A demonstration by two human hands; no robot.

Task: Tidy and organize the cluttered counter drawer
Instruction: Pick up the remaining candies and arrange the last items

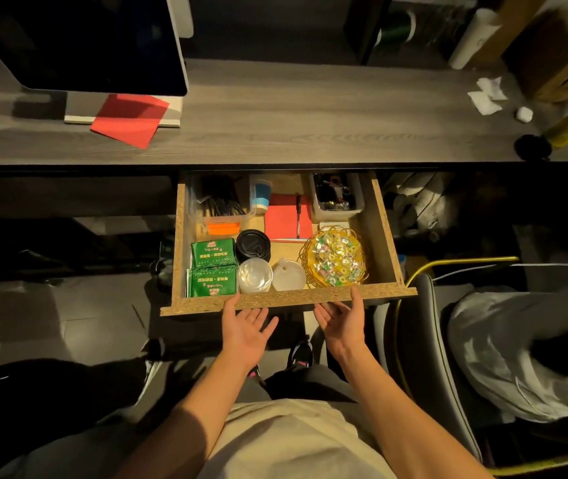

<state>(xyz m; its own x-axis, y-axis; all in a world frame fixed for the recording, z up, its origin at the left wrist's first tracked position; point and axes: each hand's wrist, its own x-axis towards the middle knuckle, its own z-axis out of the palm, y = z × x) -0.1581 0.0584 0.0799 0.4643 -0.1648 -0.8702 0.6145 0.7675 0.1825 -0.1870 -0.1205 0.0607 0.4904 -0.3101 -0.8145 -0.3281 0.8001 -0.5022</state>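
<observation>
Grey wood tabletop (275,108) is seen above the pulled-out drawer (286,300), whose contents already look sorted. Both the left hand (246,328) and right hand (343,321) are held open, palms up, at its near front edge, holding nothing. Pushing shut seems next. Candy basket (334,259), green packets (211,267) and lids sit low, unobstructing.

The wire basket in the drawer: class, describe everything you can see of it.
The wire basket is round, woven from thin golden wire that looks like metal. It sits upright in the drawer's front right corner, filled with small wrapped candies. A whitish lid lies against its left side. The right hand reaches up just below it.
</observation>
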